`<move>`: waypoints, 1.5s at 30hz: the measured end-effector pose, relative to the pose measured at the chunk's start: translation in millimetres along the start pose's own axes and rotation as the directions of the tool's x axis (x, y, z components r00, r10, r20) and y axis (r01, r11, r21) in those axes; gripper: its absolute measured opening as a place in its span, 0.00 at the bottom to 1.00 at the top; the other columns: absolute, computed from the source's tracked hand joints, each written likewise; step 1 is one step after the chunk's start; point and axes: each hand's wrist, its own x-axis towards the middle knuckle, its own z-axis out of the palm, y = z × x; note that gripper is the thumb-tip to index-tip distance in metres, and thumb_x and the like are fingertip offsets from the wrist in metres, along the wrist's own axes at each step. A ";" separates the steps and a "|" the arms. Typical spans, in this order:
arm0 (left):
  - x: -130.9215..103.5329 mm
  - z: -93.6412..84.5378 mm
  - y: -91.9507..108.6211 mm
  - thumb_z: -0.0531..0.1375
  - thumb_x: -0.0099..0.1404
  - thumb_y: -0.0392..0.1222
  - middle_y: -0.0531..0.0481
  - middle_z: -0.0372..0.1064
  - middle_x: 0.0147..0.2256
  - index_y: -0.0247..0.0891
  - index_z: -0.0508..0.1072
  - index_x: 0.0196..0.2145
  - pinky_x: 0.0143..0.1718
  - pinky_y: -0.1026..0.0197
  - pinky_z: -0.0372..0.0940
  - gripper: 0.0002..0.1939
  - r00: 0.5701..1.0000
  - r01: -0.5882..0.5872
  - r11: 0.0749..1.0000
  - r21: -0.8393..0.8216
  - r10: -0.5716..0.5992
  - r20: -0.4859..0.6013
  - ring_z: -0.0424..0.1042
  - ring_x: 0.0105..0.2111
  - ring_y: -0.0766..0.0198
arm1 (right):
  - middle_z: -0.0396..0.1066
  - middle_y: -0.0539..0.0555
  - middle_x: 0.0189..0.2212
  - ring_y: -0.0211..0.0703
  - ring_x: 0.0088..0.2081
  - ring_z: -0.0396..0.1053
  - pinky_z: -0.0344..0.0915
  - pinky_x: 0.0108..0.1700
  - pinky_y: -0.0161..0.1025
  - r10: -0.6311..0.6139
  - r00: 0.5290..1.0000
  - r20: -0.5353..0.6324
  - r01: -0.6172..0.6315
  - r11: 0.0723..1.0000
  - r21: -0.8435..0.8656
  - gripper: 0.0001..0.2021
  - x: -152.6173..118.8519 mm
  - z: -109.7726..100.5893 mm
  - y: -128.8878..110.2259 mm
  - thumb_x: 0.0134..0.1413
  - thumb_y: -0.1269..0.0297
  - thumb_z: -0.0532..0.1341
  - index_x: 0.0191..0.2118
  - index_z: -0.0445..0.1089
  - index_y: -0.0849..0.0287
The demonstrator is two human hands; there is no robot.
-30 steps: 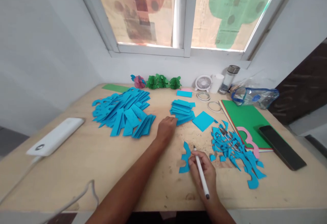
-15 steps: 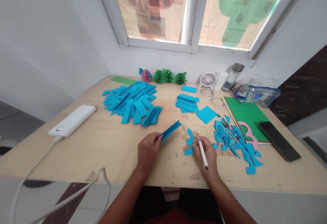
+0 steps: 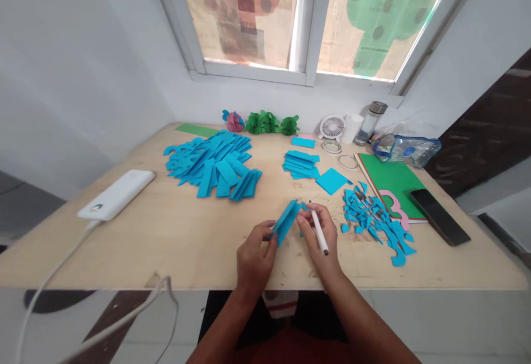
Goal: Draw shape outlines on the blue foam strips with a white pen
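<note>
Folded blue paper (image 3: pixel 285 221) is pinched in my left hand (image 3: pixel 256 253), its free end raised toward the right. My right hand (image 3: pixel 322 234) is closed around a white pen (image 3: pixel 319 233), whose dark end points down toward me. Its thumb and fingertips meet at the right end of the folded paper, where a small blue paper piece (image 3: pixel 304 206) shows; most of that piece is hidden by the fingers. To the right lies a heap of blue paper scraps (image 3: pixel 369 212). Beyond my hands are a blue square (image 3: pixel 332 181) and a stack of folded blue strips (image 3: pixel 301 164).
A large pile of folded blue paper (image 3: pixel 211 159) spreads at the back left. A white power bank (image 3: pixel 116 194) with a cable lies left. Green sheets (image 3: pixel 390 184), a phone (image 3: pixel 440 216), a small fan (image 3: pixel 332 127) and a bottle (image 3: pixel 371 123) occupy the right side.
My hands have come together, the left moving right with the folded paper. My right hand has lifted the notched blue piece from the table toward it. The view has shifted slightly.
</note>
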 end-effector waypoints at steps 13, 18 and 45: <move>-20.7 4.0 29.4 0.58 0.64 0.30 0.44 0.77 0.41 0.40 0.66 0.36 0.43 0.59 0.74 0.06 0.995 -0.102 0.989 -0.104 0.101 -0.020 0.78 0.42 0.60 | 0.71 0.50 0.32 0.40 0.29 0.68 0.66 0.30 0.36 0.040 0.985 -0.166 -0.033 0.998 0.045 0.18 7.5 -7.6 6.5 0.47 0.59 0.64 0.44 0.65 0.56; -26.0 -1.3 32.8 0.58 0.63 0.31 0.41 0.76 0.47 0.40 0.72 0.44 0.50 0.54 0.73 0.12 0.992 0.037 0.968 -0.247 -0.007 0.124 0.77 0.48 0.56 | 0.71 0.50 0.29 0.40 0.27 0.67 0.64 0.27 0.35 0.029 0.992 -0.125 -0.020 0.997 0.074 0.15 8.0 -14.7 2.4 0.48 0.61 0.64 0.43 0.66 0.55; -23.7 -18.0 28.6 0.61 0.62 0.54 0.43 0.79 0.42 0.41 0.78 0.48 0.42 0.54 0.76 0.21 0.771 0.620 0.717 -0.320 -0.480 0.420 0.78 0.42 0.52 | 0.61 0.46 0.21 0.34 0.21 0.55 0.54 0.22 0.32 -0.055 0.998 0.006 0.056 0.997 -0.060 0.10 22.3 -10.6 3.3 0.51 0.56 0.62 0.34 0.69 0.57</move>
